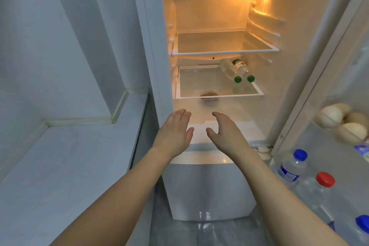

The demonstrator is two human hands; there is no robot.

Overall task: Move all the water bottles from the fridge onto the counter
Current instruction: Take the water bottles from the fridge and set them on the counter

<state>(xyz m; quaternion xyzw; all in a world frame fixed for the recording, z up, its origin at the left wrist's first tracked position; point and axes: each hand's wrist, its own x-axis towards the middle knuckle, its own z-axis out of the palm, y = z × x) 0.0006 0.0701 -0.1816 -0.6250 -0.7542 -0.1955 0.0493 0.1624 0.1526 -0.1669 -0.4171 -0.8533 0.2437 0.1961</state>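
The fridge stands open in front of me. Two clear bottles with green caps (237,70) lie side by side on the middle glass shelf (199,95), caps pointing toward me. In the door rack at the right stand a blue-capped bottle (292,168), a red-capped bottle (324,180) and another blue cap (362,223) at the frame edge. My left hand (175,130) and my right hand (223,130) reach out side by side below the middle shelf, fingers straight, holding nothing. The white counter (69,166) lies at the left.
The upper glass shelf (223,52) is bare. A brownish lump (208,94) sits at the front of the middle shelf. Several eggs (339,124) rest in the door rack. A white crisper drawer (209,185) juts out below my hands.
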